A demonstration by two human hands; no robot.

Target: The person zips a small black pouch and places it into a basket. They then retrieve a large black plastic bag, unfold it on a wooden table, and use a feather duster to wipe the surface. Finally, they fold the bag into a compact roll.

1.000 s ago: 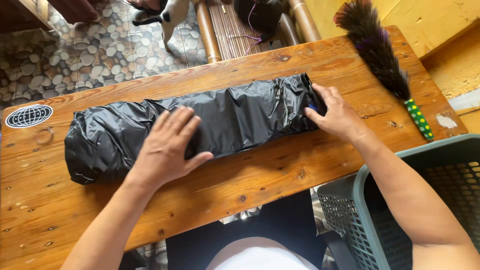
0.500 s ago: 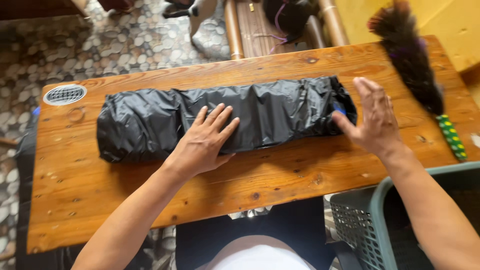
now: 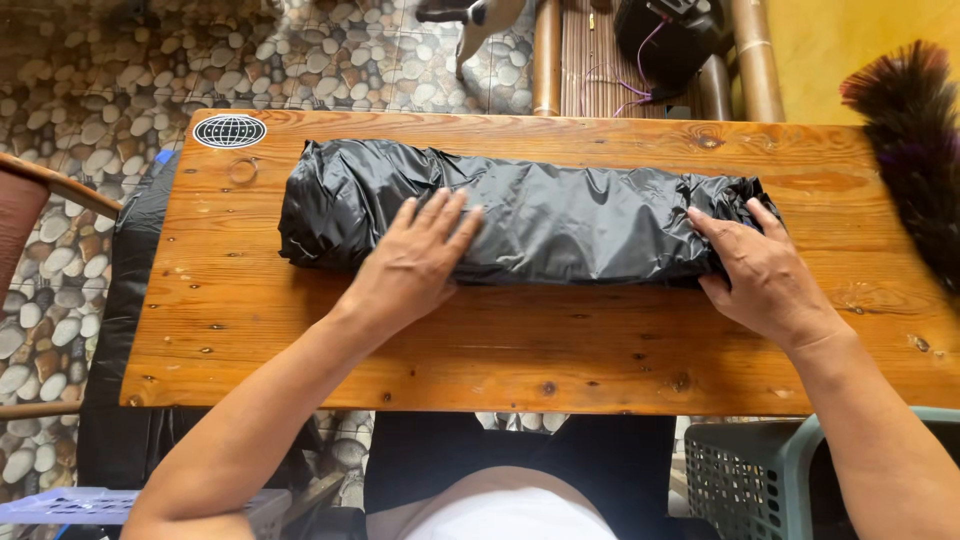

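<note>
Since before, the right hand (image 3: 770, 275) has been laid flat on the black bundle's (image 3: 560, 215) end. Nothing is gripped; the left hand (image 3: 415, 265) is pressed flat too.

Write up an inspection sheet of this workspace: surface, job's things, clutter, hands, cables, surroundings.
Surface: wooden table, knotty planks, a round globe sticker at its far left corner.
Job's things: black plastic-wrapped bundle, long and crinkled, lying lengthwise across the table.
Clutter: dark feather duster at the table's right end.
Hands: left hand flat, palm down, on the bundle's middle; right hand laid against its right end. Neither grips anything.
Cables: thin purple wires by a black device beyond the table.
Surroundings: pebble floor, bamboo poles, yellow wall, grey-green basket at lower right.
</note>
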